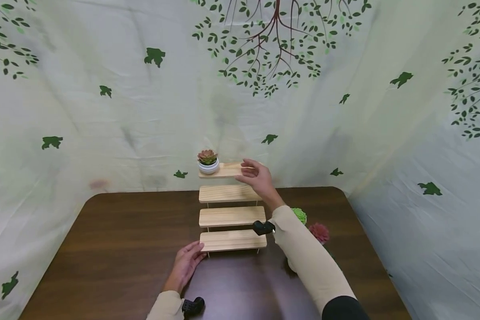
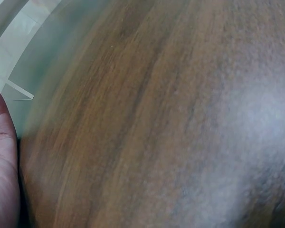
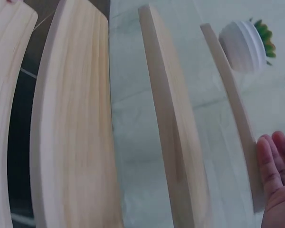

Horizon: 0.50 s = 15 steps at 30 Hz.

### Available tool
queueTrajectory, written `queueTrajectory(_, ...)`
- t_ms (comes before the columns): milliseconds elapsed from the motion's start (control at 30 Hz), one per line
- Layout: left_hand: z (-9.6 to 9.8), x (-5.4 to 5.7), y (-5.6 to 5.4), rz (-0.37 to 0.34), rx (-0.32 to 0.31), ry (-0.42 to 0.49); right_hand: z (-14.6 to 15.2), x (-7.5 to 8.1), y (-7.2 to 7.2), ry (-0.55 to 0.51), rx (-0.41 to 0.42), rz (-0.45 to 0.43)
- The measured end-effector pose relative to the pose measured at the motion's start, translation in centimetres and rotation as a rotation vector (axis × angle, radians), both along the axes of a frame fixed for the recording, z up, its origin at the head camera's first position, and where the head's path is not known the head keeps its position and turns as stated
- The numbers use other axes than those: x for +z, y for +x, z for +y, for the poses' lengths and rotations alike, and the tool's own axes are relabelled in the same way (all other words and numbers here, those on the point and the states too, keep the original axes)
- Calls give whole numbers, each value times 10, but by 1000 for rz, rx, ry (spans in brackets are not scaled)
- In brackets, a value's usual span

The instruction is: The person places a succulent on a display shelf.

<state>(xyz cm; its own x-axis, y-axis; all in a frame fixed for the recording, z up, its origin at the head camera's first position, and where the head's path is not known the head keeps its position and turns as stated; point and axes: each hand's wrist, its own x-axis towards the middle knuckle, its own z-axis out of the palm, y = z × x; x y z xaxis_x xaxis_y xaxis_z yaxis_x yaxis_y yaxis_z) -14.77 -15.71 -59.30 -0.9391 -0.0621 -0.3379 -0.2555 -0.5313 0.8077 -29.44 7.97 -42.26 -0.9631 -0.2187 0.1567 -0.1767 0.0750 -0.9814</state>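
A four-tier wooden display stand stands on the brown table. A succulent in a white ribbed pot sits at the left end of its top tier. My right hand is at the right end of that tier, its fingers loosely bent and nothing between them. The right wrist view shows its fingers beside the top board. Down at the lowest tier, my left hand touches the left front corner with its fingertips. The left wrist view catches only part of that hand, fingers fairly straight.
Right of the stand, partly behind my right sleeve, are a green succulent and a red one. A pale cloth backdrop with leaf prints hangs behind the table and along its sides.
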Motion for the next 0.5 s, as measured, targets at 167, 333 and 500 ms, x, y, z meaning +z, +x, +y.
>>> queueTrajectory(167,-2,-1,0,13,-14,-3,29,-5,7,8,0,10)
queueTrajectory(333,-3,-3,1,33,-29,10,58,-9,16,21,-11,-2)
queueTrajectory(500,-2,-3,-1,9,-16,9,88,-17,24,26,-33,-18)
